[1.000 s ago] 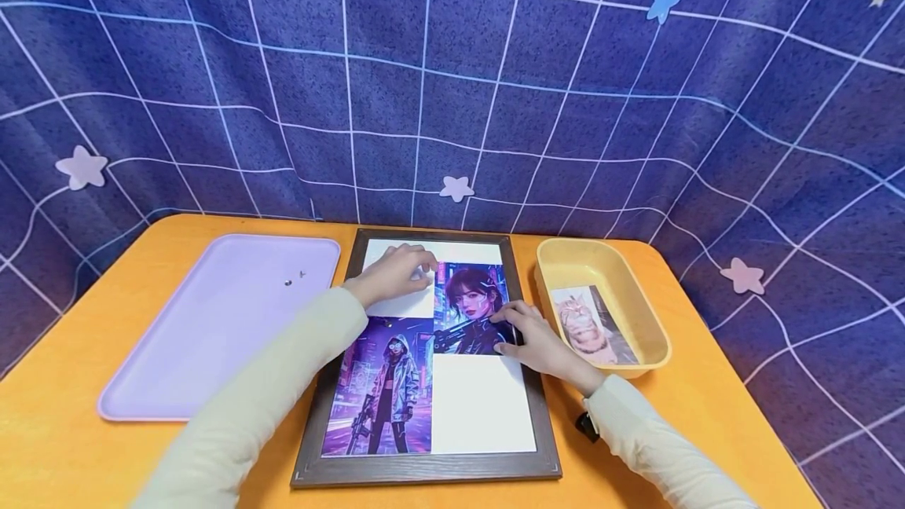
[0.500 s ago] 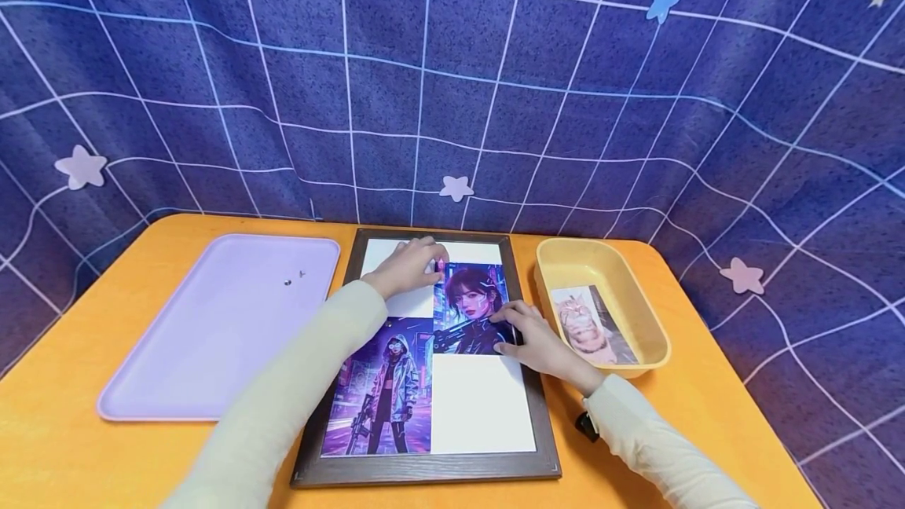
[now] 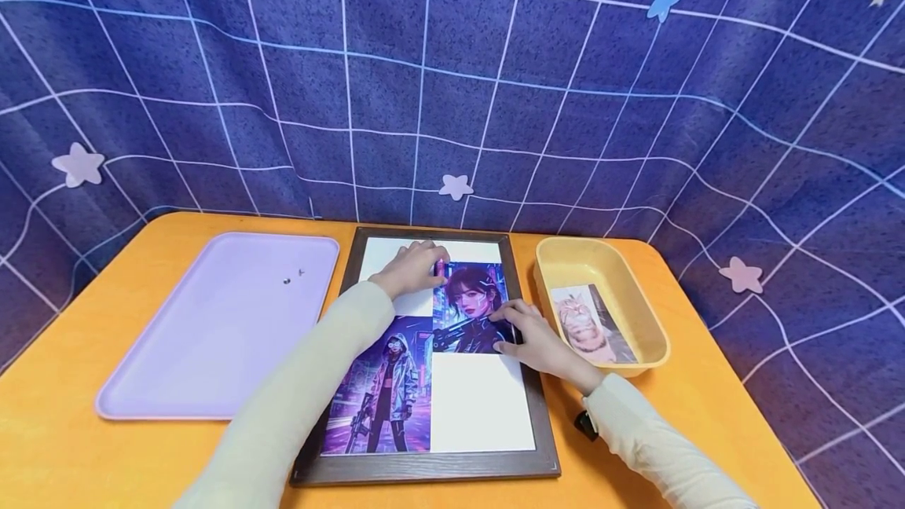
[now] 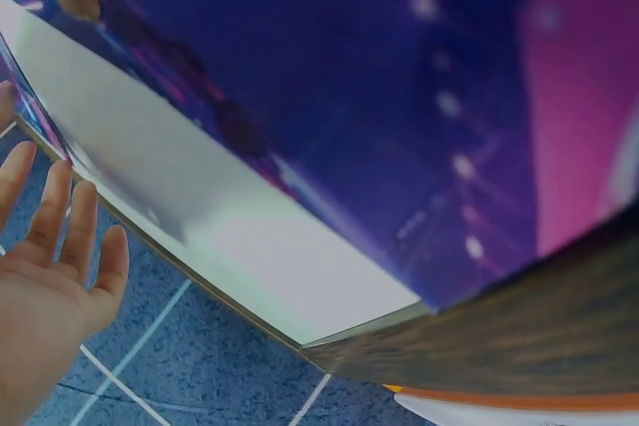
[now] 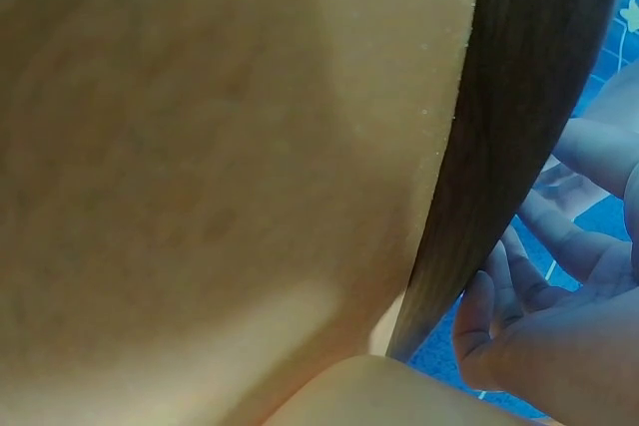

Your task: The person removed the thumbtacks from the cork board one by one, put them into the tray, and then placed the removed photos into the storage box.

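My left hand [image 3: 413,267] reaches over the white board from the left. In the head view its bent index finger and thumb are apart, touching the upper left corner of the purple portrait picture [image 3: 468,297]. Any small thing under those fingertips is hidden. My right hand [image 3: 533,336] rests on that picture's lower right edge with spread fingers. To the lower left lies a second purple picture [image 3: 385,407] of a hooded figure. Both lie in the dark wooden frame [image 3: 424,468]. The left wrist view shows loosely bent fingers [image 4: 75,231]; the right wrist view shows fingers [image 5: 564,236] beside the frame's edge.
A lilac tray [image 3: 212,336] with two tiny metallic pieces [image 3: 293,277] stands left of the frame. On the right, a yellow basin [image 3: 625,289] holds a cat photo [image 3: 583,328]. A small black object [image 3: 585,424] sits by my right wrist. A blue curtain [image 3: 396,100] hangs behind.
My left hand has moved slightly right and come down onto the portrait's upper left corner, its thumb and index finger spreading. The right hand has stayed in place.
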Demonstrator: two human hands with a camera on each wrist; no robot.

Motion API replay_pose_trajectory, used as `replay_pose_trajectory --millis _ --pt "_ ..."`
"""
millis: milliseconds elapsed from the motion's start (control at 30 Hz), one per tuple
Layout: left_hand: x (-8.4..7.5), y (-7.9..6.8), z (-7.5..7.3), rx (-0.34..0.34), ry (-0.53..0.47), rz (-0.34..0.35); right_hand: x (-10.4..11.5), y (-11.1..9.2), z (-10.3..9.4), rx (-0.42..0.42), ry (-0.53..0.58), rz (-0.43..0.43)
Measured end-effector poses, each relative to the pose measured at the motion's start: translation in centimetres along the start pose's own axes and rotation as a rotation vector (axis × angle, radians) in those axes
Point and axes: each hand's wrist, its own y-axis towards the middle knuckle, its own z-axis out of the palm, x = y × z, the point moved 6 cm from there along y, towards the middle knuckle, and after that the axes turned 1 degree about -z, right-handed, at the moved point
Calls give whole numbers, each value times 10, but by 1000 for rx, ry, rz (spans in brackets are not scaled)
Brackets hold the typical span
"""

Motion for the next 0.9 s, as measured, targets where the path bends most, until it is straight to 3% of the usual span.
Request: replay_pose_trajectory --millis 267,500,733,900 --pt "1 -1 2 0 7 -24 1 0 -1 -3 9 -10" --pt "1 -1 2 -9 6 -25 6 -2 -3 -44 3 -68" --pt "2 1 2 -7 6 -28 5 -1 -3 -4 26 1" --pt "1 2 2 -10 19 -23 8 -1 -5 -13 18 0"
